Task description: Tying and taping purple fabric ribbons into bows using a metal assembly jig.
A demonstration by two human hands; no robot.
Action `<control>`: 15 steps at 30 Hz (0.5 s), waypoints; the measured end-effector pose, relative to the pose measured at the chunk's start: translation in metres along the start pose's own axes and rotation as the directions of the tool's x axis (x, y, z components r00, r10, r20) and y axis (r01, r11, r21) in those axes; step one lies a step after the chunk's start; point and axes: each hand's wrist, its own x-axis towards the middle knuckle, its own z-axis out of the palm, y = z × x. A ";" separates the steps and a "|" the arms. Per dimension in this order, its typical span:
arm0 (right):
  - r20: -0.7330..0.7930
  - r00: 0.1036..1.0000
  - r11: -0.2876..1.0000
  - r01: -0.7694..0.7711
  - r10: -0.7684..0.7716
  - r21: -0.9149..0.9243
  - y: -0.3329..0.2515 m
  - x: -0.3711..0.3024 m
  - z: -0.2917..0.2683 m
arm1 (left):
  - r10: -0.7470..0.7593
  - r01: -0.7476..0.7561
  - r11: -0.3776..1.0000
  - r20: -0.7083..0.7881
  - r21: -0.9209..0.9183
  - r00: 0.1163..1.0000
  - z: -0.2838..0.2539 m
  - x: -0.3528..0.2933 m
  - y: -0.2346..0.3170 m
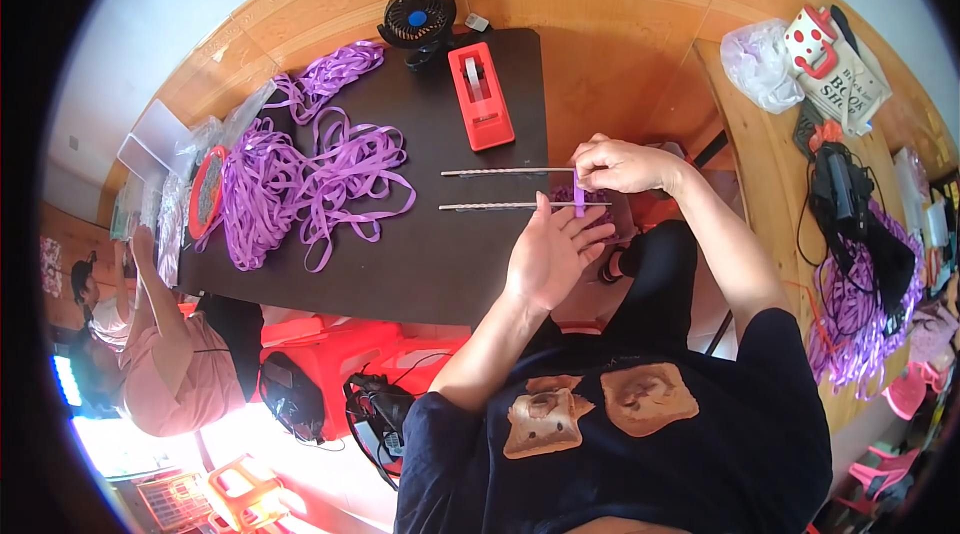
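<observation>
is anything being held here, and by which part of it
The right hand seems to pinch the ribbon near its upper end, by the far rod. The left hand is open near the ribbon's lower end, with no clear grip.

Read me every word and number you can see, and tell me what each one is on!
Cream cloth bag, at the right: dark printed letters. They're readable, but I don't copy printed words out.
Dark T-shirt: toast pictures; any writing there is too small to read.
Black fan: any mark on it is too small to read.
I can't make out any other words or numbers.
</observation>
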 end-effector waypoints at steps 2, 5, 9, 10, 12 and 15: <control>-0.068 0.997 0.999 -0.040 0.037 -0.033 -0.001 0.000 0.004 | -0.003 0.003 1.000 -0.001 -0.001 1.000 0.000 0.000 0.000; -0.129 0.991 0.983 -0.055 0.033 -0.174 -0.004 0.001 0.010 | -0.009 0.009 1.000 -0.010 -0.003 1.000 0.001 0.001 0.001; -0.127 0.985 0.949 -0.148 0.117 -0.277 -0.015 0.005 0.013 | -0.006 0.006 1.000 -0.025 -0.003 1.000 0.000 0.000 0.002; -0.179 0.974 0.949 -0.179 0.135 -0.258 -0.015 0.006 0.015 | -0.006 0.005 1.000 -0.024 -0.006 1.000 0.001 0.000 0.002; -0.229 0.961 0.948 -0.209 0.154 -0.239 -0.016 0.007 0.015 | -0.007 0.007 1.000 -0.020 -0.001 1.000 0.002 0.000 0.002; -0.195 0.935 0.946 -0.315 0.297 -0.071 -0.020 0.010 0.010 | -0.005 0.005 1.000 -0.020 0.000 1.000 0.002 0.000 0.001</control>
